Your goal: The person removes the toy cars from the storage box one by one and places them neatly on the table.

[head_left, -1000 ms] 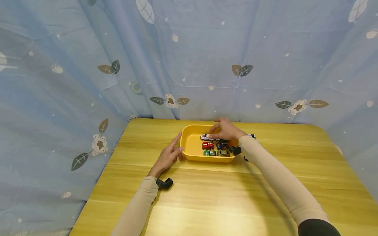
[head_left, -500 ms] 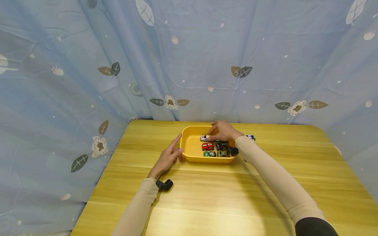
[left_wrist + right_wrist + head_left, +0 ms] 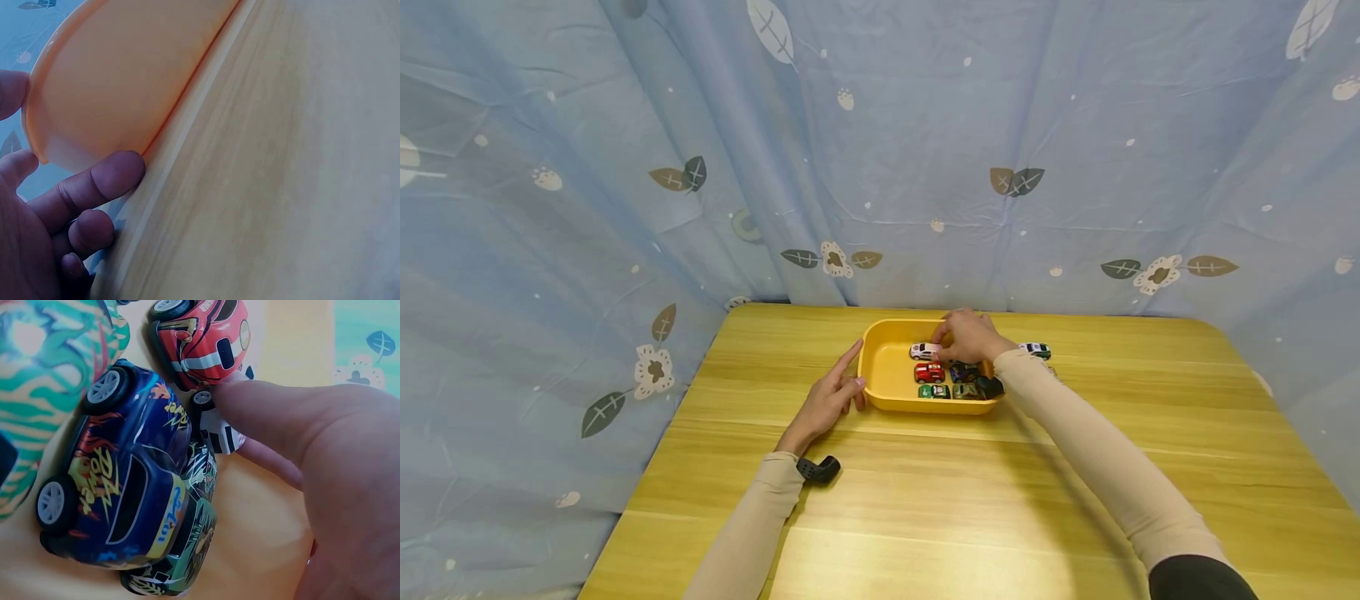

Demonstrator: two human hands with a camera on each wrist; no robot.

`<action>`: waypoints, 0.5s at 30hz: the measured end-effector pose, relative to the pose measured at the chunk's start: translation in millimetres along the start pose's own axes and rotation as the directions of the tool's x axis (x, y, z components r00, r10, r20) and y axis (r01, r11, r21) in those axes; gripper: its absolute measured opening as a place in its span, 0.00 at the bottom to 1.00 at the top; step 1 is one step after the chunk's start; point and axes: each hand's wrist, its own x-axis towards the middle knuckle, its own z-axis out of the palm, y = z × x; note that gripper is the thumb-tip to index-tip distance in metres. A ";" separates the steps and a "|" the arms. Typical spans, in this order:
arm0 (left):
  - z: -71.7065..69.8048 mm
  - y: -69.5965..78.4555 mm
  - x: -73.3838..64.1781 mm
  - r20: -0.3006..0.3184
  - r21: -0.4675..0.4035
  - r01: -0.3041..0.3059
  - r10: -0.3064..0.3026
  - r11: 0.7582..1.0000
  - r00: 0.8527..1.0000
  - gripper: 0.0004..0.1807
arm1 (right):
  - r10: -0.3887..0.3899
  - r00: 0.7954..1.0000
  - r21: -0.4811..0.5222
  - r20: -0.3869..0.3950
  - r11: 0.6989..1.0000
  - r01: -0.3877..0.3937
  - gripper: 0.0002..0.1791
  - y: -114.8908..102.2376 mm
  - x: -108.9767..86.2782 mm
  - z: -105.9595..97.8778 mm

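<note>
A yellow plastic tray (image 3: 883, 383) stands on the table with several toy cars in its right part. With thumb and fingers my right hand (image 3: 973, 336) pinches the rear end of a white toy car (image 3: 922, 352) in the far row. Near it sit a red toy car (image 3: 929, 372), a dark blue toy car (image 3: 128, 469), a green-and-white toy car (image 3: 934, 391) and a camouflage-patterned toy car (image 3: 964, 391). A dark green toy car (image 3: 190, 544) lies under the right hand, hidden from the head view. My left hand (image 3: 822, 404) touches the tray's left end with extended fingers.
Beyond the tray's right end, a white-and-green toy car (image 3: 1038, 350) lies on the wooden table (image 3: 910, 500). Part of another small object (image 3: 1051, 370) peeks out beside the right sleeve. A blue patterned curtain (image 3: 917, 150) hangs directly behind the table.
My right hand has shifted slightly toward me, its forearm moving left and uncovering more of the car outside the tray. The left hand and the tray stay in place.
</note>
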 end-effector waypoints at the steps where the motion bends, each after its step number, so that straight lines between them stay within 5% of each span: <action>1: -0.2 0.1 0.3 0.000 -0.003 0.001 -0.001 1.000 1.000 0.38 | 0.001 1.000 -0.002 -0.003 1.000 -0.001 0.16 -0.5 -0.1 -0.4; 15: -0.8 -1.1 -1.0 0.008 -0.016 0.009 -0.009 1.000 1.000 0.38 | 0.014 1.000 0.011 -0.020 1.000 -0.014 0.12 -3.4 -2.1 3.2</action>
